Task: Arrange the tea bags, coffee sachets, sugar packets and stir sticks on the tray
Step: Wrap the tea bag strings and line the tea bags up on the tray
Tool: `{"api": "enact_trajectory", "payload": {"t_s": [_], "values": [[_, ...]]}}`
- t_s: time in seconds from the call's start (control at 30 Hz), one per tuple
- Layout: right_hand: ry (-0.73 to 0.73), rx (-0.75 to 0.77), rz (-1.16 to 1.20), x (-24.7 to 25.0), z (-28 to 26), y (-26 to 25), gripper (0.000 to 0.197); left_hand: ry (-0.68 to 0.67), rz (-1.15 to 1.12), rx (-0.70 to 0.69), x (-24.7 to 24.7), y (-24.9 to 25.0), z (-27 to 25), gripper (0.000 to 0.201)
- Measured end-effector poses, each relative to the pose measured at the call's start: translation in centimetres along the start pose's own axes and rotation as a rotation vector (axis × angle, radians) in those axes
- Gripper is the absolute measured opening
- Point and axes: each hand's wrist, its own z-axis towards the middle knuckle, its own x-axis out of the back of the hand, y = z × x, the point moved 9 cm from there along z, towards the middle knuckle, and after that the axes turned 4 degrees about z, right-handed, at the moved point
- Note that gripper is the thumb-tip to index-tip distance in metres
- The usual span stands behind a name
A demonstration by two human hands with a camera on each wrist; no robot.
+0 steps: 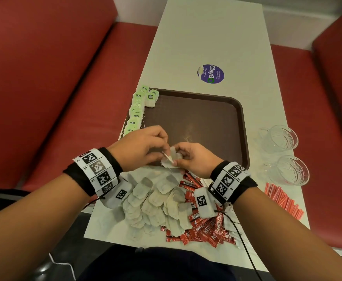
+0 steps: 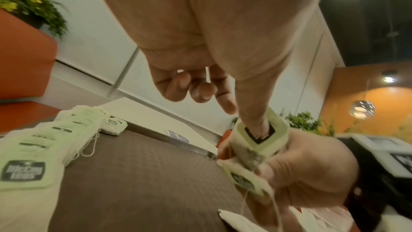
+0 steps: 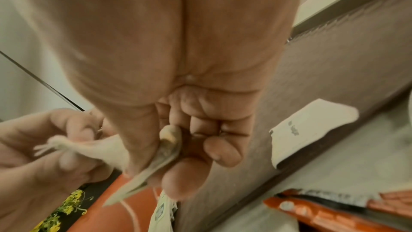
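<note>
Tea bag, soft white paper with green tag (image 1: 171,158), pinched by fingers of left hand (image 1: 140,147) and right hand (image 1: 194,159), centre frame; light, floppy, grip paper edge, string snags.

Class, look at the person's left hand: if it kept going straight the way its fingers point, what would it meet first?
The left hand points at the tea bag it pinches; just beyond is the right hand, though depth is uncertain.

matt textured plastic tray (image 1: 216,110); paper tea bags (image 1: 156,199); cut-glass cups (image 1: 281,138)
</note>
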Motion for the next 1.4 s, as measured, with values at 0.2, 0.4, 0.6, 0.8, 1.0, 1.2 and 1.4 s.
{"api": "enact_trajectory", "payload": {"t_s": [0.2,0.4,0.6,0.8,1.0,1.2,1.4], "values": [[0.108,-0.017,-0.120,1.7,0.4,0.3,0.022,0.249,-0.073,0.204,3.1,-2.7,-0.7,0.002],[0.192,0.026,0.037,2.5,1.6,-1.7,0.016,0.290,-0.125,0.252,3.6,-4.0,-0.4,0.004],[0.243,0.202,-0.095,2.2,2.8,-4.6,0.018,0.286,-0.171,0.200,3.6,-3.8,0.5,0.007],[0.299,0.175,-0.109,2.8,4.2,-4.2,0.010,0.311,-0.105,0.273,4.7,-6.0,1.9,0.004],[0.275,0.052,-0.001,3.7,4.3,-3.0,0.017,0.205,0.083,0.606,5.5,-14.5,5.6,0.005],[0.276,0.027,-0.089,4.2,4.4,-3.1,0.015,0.064,0.131,0.738,4.8,-20.2,10.1,0.010],[0.262,0.033,-0.106,4.0,4.4,-2.6,0.010,-0.048,0.313,0.764,3.7,-22.2,12.7,0.024]]}}
